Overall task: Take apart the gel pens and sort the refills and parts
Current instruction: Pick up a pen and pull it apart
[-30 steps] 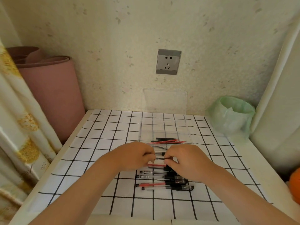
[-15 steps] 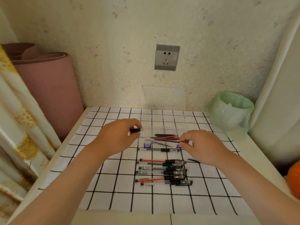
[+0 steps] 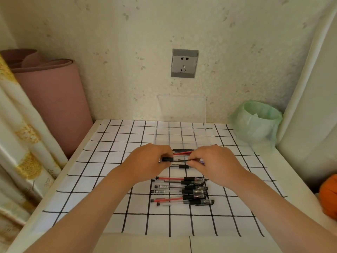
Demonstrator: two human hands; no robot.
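Grid mat [image 3: 91, 170] bare L/R of pens [image 3: 180, 190] — bin [image 3: 255, 123] blocks back-R corner.

Left hand [image 3: 147, 161] and right hand [image 3: 217, 163], both bare; left forearm [image 3: 91, 201] and right forearm [image 3: 269, 203] uncovered to the frame's lower edge.

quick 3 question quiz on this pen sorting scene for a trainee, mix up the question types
1. True or false: the pile of whole pens lies nearer the person than the clear box.
2. Multiple choice: what colour is the bag-lined bin at the back right? A green, B red, C blue.
3. Fill the gap: the left hand and the right hand hold one ___ between them, above the box's near end.

Key: 1 true; 2 A; 3 pen
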